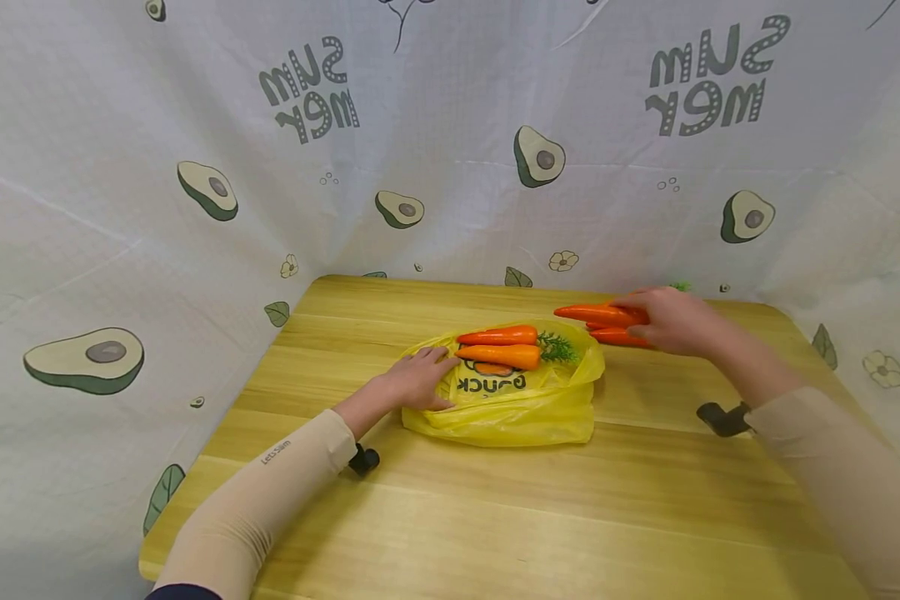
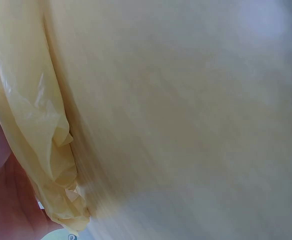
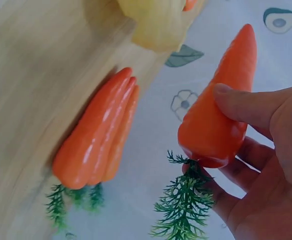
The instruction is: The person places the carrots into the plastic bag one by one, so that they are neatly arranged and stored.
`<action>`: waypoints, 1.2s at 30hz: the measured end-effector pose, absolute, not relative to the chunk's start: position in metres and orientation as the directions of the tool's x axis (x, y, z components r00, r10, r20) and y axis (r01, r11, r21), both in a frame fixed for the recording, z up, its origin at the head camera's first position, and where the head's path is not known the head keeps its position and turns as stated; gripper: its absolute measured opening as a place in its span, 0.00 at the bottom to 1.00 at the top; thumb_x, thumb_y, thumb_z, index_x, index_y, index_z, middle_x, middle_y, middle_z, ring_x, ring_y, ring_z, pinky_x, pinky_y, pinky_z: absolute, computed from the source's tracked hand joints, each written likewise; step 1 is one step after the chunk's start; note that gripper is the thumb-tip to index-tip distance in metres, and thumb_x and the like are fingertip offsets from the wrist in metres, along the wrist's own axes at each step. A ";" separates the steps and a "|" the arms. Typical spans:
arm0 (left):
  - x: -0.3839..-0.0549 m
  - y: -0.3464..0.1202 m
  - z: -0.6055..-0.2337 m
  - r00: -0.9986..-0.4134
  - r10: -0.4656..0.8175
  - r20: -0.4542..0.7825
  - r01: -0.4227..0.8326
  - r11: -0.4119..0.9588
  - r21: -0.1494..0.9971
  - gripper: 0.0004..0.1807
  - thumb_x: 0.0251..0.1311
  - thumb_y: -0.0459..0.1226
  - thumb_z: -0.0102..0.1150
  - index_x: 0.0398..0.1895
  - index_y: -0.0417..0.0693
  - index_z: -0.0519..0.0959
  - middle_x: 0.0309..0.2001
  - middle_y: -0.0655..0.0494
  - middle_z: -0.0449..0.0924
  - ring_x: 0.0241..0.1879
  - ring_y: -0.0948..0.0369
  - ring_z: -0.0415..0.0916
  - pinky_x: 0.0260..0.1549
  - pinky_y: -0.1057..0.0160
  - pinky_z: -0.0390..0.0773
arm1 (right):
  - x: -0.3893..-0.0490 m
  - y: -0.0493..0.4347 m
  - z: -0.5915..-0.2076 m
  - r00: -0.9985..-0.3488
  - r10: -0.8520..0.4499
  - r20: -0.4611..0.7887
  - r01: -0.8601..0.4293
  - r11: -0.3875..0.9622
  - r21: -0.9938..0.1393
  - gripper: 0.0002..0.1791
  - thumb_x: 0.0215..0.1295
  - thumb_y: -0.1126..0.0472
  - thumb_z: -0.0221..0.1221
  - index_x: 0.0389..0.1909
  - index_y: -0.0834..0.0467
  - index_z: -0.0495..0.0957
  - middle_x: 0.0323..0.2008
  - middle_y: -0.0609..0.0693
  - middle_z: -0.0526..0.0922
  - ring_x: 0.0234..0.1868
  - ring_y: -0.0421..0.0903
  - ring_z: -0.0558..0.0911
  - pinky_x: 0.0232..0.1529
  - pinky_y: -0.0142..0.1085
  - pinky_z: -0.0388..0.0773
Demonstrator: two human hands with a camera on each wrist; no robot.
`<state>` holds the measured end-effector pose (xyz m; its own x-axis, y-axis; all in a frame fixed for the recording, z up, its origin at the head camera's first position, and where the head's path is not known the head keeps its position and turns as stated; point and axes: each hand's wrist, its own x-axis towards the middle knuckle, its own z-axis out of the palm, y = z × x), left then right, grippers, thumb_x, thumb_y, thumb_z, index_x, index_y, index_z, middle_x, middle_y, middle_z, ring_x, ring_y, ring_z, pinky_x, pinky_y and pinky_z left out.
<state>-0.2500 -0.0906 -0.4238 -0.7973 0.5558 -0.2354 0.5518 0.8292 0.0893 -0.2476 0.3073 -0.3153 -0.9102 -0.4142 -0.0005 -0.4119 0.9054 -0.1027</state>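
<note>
My right hand [image 1: 667,319] holds an orange carrot [image 3: 218,107] with a feathery green top, thumb on one side and fingers on the other. It is raised over the table's back right. Beneath it, more carrots [image 3: 96,135] lie side by side on the wood. A yellow plastic bag [image 1: 510,421] lies flat with its mouth spread, and two carrots [image 1: 498,357] rest on it, tips to the left. At the bag's left edge, my left hand [image 1: 420,379] rests with fingers and thumb spread. The left wrist view shows yellow plastic [image 2: 31,95] against that hand; its fingertips are partly hidden.
The wooden table [image 1: 495,517] has rounded corners. A white curtain [image 1: 450,108] printed with avocados and lettering hangs behind it and along the sides. Black wrist mounts [image 1: 722,419] stick out from the cuffs of both sleeves.
</note>
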 end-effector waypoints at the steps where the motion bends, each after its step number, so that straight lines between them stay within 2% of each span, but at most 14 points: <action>1: -0.250 -0.090 -0.424 -0.797 0.556 -0.235 0.552 0.829 0.090 0.45 0.64 0.60 0.61 0.80 0.58 0.57 0.79 0.49 0.51 0.78 0.47 0.51 0.70 0.40 0.62 | -0.248 0.305 -0.315 -0.909 -0.417 -0.003 -0.414 0.904 -0.102 0.26 0.62 0.65 0.65 0.62 0.64 0.78 0.47 0.63 0.83 0.39 0.56 0.79 0.41 0.54 0.78; 5: -0.251 -0.090 -0.425 -0.797 0.558 -0.230 0.551 0.828 0.098 0.45 0.63 0.60 0.62 0.79 0.58 0.57 0.79 0.49 0.51 0.78 0.46 0.50 0.71 0.39 0.62 | -0.248 0.293 -0.313 -0.893 -0.450 0.010 -0.449 0.889 -0.095 0.24 0.62 0.64 0.66 0.61 0.63 0.79 0.43 0.59 0.83 0.36 0.53 0.78 0.39 0.52 0.78; 11: -0.251 -0.089 -0.424 -0.796 0.561 -0.227 0.556 0.826 0.092 0.45 0.63 0.60 0.62 0.79 0.58 0.57 0.79 0.48 0.51 0.78 0.47 0.51 0.70 0.40 0.62 | -0.248 0.273 -0.312 -0.864 -0.503 0.034 -0.504 0.860 -0.079 0.23 0.61 0.61 0.68 0.58 0.61 0.82 0.44 0.57 0.84 0.37 0.52 0.80 0.39 0.51 0.79; 19: -0.252 -0.089 -0.425 -0.800 0.553 -0.233 0.546 0.832 0.102 0.46 0.62 0.60 0.63 0.79 0.58 0.58 0.79 0.48 0.52 0.77 0.47 0.51 0.70 0.40 0.62 | -0.248 0.248 -0.313 -0.842 -0.540 -0.007 -0.538 0.840 -0.071 0.23 0.62 0.62 0.68 0.60 0.58 0.81 0.48 0.56 0.84 0.42 0.53 0.82 0.40 0.50 0.80; 25: -0.252 -0.090 -0.428 -0.799 0.555 -0.233 0.548 0.831 0.099 0.46 0.62 0.60 0.63 0.79 0.58 0.57 0.79 0.49 0.52 0.77 0.47 0.51 0.71 0.40 0.62 | -0.250 0.234 -0.318 -0.833 -0.553 -0.029 -0.550 0.832 -0.069 0.23 0.62 0.62 0.68 0.59 0.56 0.82 0.44 0.53 0.83 0.40 0.51 0.81 0.38 0.49 0.80; 31: -0.252 -0.090 -0.428 -0.797 0.561 -0.223 0.554 0.827 0.102 0.45 0.63 0.59 0.63 0.79 0.57 0.58 0.79 0.48 0.52 0.77 0.47 0.52 0.71 0.41 0.62 | -0.249 0.222 -0.322 -0.823 -0.566 -0.039 -0.564 0.824 -0.057 0.23 0.62 0.63 0.68 0.60 0.55 0.82 0.50 0.55 0.83 0.48 0.56 0.83 0.42 0.53 0.82; 36: -0.250 -0.091 -0.426 -0.796 0.564 -0.219 0.557 0.825 0.098 0.45 0.63 0.59 0.63 0.79 0.56 0.58 0.79 0.48 0.53 0.77 0.47 0.53 0.70 0.41 0.63 | -0.249 0.211 -0.326 -0.816 -0.577 -0.044 -0.574 0.817 -0.058 0.24 0.62 0.62 0.69 0.60 0.56 0.82 0.49 0.55 0.83 0.49 0.56 0.83 0.44 0.53 0.83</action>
